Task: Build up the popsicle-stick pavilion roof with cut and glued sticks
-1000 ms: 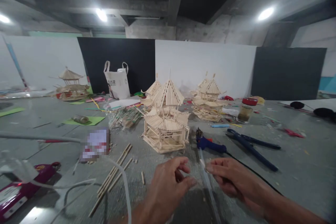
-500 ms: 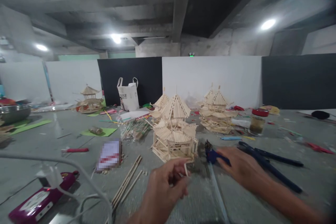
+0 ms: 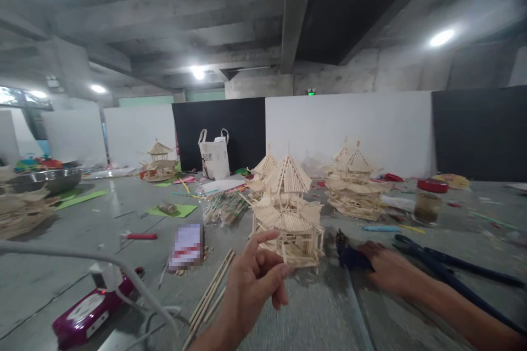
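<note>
Concrete beams cross the ceiling above black and white upright panels (image 3: 218, 131), and a wide grey surface (image 3: 307, 318) spreads below them, scattered with craft scraps.

From the left: a shiny metal bowl (image 3: 51, 180) sits far back, and nearer lies a magenta power strip (image 3: 88, 315) with a white plug. Loose thin wooden sticks (image 3: 212, 288) lie in a row beside the left hand (image 3: 253, 282). That hand is raised, its thumb and forefinger curved towards each other; a pale sliver shows near the fingertips, but I cannot tell whether it is pinched there or belongs to the model behind.

Just beyond, near the middle, stands a two-tiered pavilion model of pale wooden sticks (image 3: 288, 175), upright on the surface. It looks light and stiff but fragile, with thin posts and eaves that could snap; the low base frame seems the safest place to hold it.

Right of it, the right hand (image 3: 389, 266) rests low, fingers wrapped over the handle of a dark blue glue gun (image 3: 352, 259). The gun looks light and hard; its handle is the place to grip, well away from the possibly hot tip.

Farther right are a dark blue long-handled tool (image 3: 444, 269) and a red-lidded glass jar (image 3: 428, 207).
</note>
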The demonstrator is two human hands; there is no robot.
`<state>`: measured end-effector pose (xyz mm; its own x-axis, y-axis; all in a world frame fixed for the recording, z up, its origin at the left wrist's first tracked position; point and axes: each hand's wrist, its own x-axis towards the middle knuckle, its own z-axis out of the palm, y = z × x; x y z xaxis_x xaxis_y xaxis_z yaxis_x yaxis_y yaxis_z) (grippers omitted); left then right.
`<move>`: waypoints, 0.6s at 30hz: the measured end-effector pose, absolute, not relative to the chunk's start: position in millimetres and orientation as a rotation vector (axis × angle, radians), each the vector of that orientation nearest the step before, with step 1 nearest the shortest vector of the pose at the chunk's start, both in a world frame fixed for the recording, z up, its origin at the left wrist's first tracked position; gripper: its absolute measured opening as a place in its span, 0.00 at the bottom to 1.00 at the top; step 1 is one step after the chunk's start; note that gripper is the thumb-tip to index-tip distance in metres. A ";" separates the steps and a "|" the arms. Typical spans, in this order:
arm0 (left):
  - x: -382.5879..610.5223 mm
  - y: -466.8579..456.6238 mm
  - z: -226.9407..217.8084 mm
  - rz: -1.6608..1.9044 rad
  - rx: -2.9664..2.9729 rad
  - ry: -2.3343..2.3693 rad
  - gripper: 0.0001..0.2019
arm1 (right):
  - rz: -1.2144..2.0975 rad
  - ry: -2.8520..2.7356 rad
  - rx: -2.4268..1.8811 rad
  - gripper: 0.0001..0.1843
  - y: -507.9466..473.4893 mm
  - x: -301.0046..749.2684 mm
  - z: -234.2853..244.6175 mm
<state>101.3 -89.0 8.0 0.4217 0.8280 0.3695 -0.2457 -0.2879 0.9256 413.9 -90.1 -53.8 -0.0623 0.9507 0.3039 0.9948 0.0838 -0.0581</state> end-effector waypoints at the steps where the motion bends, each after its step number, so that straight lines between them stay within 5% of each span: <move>1: 101.1 -89.6 7.0 1.164 1.513 0.544 0.20 | -0.222 -2.123 -1.930 0.22 -89.4 413.9 -53.1; 11: 98.3 -73.1 12.0 1.186 1.679 0.604 0.17 | -0.059 -1.921 -1.863 0.12 -106.1 421.2 -32.6; 18: 107.8 -61.5 12.4 1.275 1.909 0.636 0.14 | 0.807 -1.482 -1.459 0.29 -153.0 347.5 -5.7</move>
<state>107.8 -61.5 12.4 0.3828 0.7375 0.5564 0.0007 -0.6024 0.7982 347.5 -153.0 -5.7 0.0770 0.9867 0.1431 0.4152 0.0987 -0.9043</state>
